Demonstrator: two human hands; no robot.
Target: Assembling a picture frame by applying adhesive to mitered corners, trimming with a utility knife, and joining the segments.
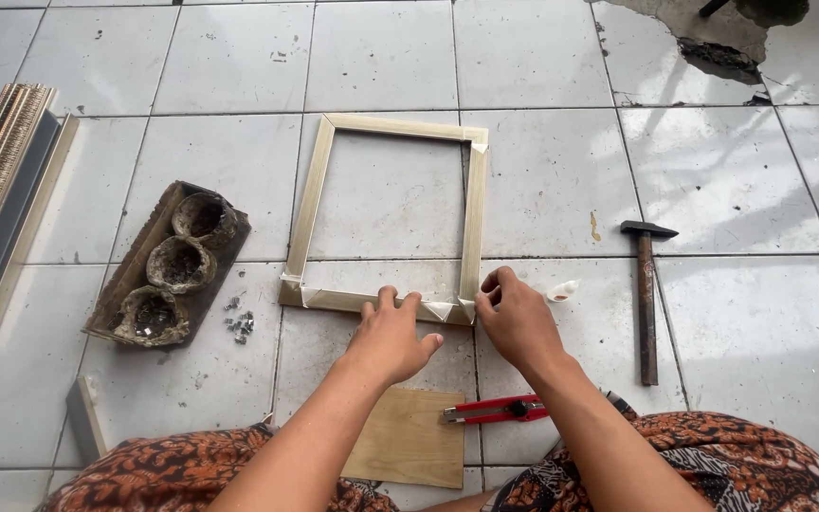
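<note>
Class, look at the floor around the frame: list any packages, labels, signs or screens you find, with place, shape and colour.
None show: no package, label, sign or screen.
Nearest to one: a small white bottle lying on the tile right of the right hand; whether it bears a label is too small to tell.

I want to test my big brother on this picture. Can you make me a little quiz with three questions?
1. True or false: the hammer lies on the person's right side.
2. Which corner of the wooden frame does the right hand touch: near or far?
3. How many round bowls sit in the tray? A) two B) three C) five

Key: 1 true. 2 near, while the left hand rests on the near rail. 3 B.
</note>
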